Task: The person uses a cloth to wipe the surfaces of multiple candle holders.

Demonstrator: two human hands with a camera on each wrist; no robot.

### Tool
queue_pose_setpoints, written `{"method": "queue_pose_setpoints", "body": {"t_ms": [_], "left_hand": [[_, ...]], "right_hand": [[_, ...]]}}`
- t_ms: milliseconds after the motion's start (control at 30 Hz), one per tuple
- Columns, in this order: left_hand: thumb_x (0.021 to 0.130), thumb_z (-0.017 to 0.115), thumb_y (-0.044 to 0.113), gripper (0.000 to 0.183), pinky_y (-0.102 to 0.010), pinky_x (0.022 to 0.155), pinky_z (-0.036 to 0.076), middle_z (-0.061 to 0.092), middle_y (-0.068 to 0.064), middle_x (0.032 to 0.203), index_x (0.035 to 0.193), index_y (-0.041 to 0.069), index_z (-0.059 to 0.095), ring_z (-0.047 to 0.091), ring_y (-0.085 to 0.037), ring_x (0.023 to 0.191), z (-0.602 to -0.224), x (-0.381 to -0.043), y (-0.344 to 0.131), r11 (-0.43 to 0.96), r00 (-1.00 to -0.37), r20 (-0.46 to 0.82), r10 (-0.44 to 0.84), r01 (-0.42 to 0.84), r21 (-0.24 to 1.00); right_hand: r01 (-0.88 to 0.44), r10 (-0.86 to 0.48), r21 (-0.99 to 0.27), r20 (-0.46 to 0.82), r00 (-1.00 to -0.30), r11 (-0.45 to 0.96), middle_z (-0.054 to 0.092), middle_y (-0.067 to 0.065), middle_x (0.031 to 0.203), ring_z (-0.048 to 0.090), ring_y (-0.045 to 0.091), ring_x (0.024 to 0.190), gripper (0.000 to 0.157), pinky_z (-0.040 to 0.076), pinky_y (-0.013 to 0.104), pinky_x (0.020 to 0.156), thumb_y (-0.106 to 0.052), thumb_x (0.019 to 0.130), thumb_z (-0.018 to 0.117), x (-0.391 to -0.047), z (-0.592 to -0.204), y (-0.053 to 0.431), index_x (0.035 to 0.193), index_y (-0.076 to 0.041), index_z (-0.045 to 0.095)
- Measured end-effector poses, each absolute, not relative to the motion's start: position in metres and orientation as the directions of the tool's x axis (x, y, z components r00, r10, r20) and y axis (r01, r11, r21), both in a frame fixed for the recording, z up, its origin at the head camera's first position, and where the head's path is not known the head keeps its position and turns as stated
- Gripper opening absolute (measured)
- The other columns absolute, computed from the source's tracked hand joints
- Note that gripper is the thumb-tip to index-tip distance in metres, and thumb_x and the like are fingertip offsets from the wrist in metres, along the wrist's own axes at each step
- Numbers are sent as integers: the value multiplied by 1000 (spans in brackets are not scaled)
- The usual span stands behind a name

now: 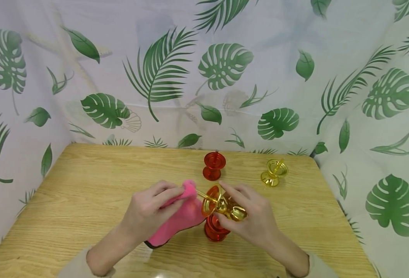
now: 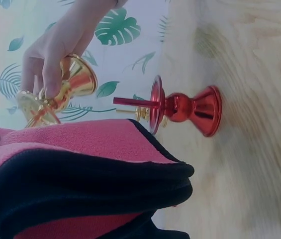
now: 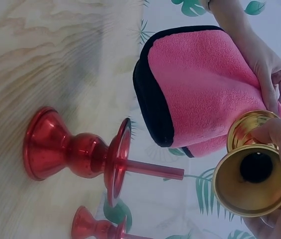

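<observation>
My right hand (image 1: pixel 251 212) grips a shiny gold candle holder (image 1: pixel 237 212) by its waist, tilted so its dish and spike point left. In the right wrist view the hollow underside of its base (image 3: pixel 220 191) faces the camera. A pink cloth (image 1: pixel 180 220) with black edging hangs from my left hand (image 1: pixel 152 210), which pinches a fold of it at the tip of the spike. Below the held piece, a red candle holder (image 1: pixel 215 231) stands upright on the table, partly hidden by the right hand; its spike (image 3: pixel 155 169) shows clearly in the right wrist view.
Farther back on the wooden table (image 1: pixel 103 185) stand a second red candle holder (image 1: pixel 213 166) and, to its right, another gold candle holder (image 1: pixel 273 173). A white leaf-patterned cloth backdrop (image 1: pixel 176 135) encloses the back and sides of the table.
</observation>
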State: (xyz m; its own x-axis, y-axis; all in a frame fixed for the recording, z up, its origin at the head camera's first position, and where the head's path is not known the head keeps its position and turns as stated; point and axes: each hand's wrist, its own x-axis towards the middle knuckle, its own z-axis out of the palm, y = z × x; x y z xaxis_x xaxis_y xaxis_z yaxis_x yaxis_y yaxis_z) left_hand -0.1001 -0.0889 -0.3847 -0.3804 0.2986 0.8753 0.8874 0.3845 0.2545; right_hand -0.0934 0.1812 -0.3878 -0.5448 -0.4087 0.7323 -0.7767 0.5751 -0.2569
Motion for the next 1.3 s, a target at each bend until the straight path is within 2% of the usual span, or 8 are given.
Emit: {"method": "queue_pose_setpoints", "body": {"t_ms": [100,333,433,533,767,1000,1167,1300], "left_hand": [[93,79,5,4,-18,65,62,74,-8,85,96,3,77,72,-15,69,-387,-98,-86,384,-393,865,312,885,263],[105,64,23,26,-20,73,65,77,-8,88,95,3,77,78,-18,77,-394,-94,-75,370,-400,856,328,888,273],[97,77,12,8,-19,74,64,78,-7,89,96,4,77,79,-16,78,-396,-92,-69,362,-378,858,347,898,250],[82,88,1,19,-18,74,64,79,-6,90,97,6,78,78,-14,78,-396,-89,-63,370,-392,853,344,892,261],[76,90,0,25,-13,68,60,76,-3,87,97,7,79,73,-8,71,-389,-81,-57,445,-537,786,306,811,381],[84,87,5,17,-8,61,52,74,-1,82,100,6,80,66,-5,67,-378,-78,-56,458,-674,681,285,720,521],[78,90,1,23,-10,65,58,75,-2,84,98,7,80,70,-7,69,-383,-78,-58,462,-584,752,304,781,420],[71,93,-2,31,-13,64,59,74,-4,85,97,7,79,70,-8,68,-390,-79,-60,470,-448,829,335,842,266]], "right_hand": [[-779,-414,-251,732,-541,574,74,7,95,63,11,71,69,53,16,61,-12,65,91,-93,-389,180,131,-6,72],[-780,-412,-230,744,-527,582,73,8,94,64,13,71,68,54,17,60,-12,66,90,-94,-393,174,131,-5,71],[-774,-417,-223,738,-531,593,73,7,93,64,13,73,68,54,19,60,-15,68,90,-93,-394,171,133,-6,71],[-778,-428,-191,745,-512,598,73,7,93,64,14,74,65,54,22,61,-17,71,89,-93,-395,169,133,-7,71],[-777,-475,-14,785,-398,629,73,8,96,65,18,75,44,56,30,61,-34,101,61,-94,-399,167,133,-5,71],[-722,-516,180,812,-274,668,70,8,94,61,18,70,40,56,32,59,-33,105,58,-94,-399,164,130,-5,73],[-762,-478,20,789,-386,648,73,8,96,63,18,73,44,56,30,61,-37,103,59,-92,-399,165,131,-6,72],[-787,-440,-173,748,-496,593,75,8,98,66,17,79,47,57,25,64,-27,89,79,-90,-398,167,132,-6,72]]}}
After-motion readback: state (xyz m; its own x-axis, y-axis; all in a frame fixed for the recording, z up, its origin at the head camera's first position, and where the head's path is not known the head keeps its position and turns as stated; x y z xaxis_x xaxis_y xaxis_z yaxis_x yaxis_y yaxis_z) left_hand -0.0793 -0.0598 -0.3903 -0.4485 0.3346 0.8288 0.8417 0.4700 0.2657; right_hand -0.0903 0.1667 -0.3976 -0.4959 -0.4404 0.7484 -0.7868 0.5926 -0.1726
